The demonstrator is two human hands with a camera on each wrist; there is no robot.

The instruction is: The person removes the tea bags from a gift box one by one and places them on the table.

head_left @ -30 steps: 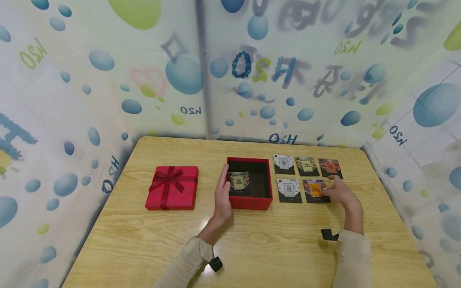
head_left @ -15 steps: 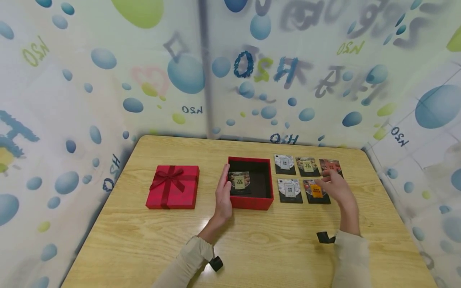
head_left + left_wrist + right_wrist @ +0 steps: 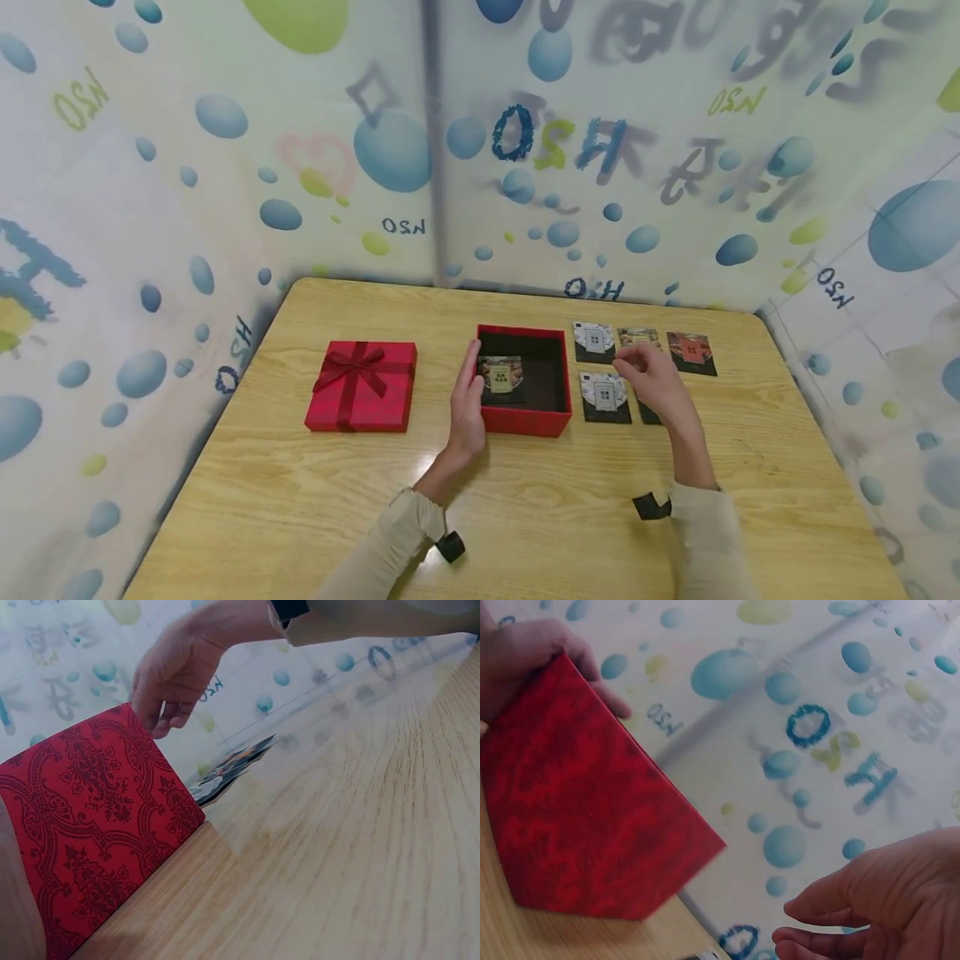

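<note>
Left grip: the left hand [image 3: 467,402] rests against the left wall of the open red box [image 3: 525,418], fingers straight along that wall and fingertips at its rim; it curls round nothing.
Right grip: the right hand [image 3: 654,379] hovers to the right of the box with fingers loosely bent and slack; the right wrist view shows nothing between them.
Open red box: stands on the bench [image 3: 300,500], directly right of the left grip and left of the right grip; its outer wall has a dark damask pattern in the left wrist view.
Packet in box: one dark sachet [image 3: 501,380] lies flat on the box floor, just right of the left grip's fingertips.
Packets on bench: a white-topped sachet [image 3: 592,341] lies just beyond and left of the right grip, a second white-topped sachet [image 3: 604,397] just left of it, a red-topped sachet [image 3: 691,352] beyond and to its right; two more lie partly hidden under the right grip.
Lid: a red lid with a ribbon bow [image 3: 362,397] lies well to the left of the left grip, apart from the box.
Sleeves: both forearms wear pale beige sleeves [image 3: 390,542].
Backdrop: a curtain printed with blue bubbles [image 3: 390,150] stands behind the bench.
</note>
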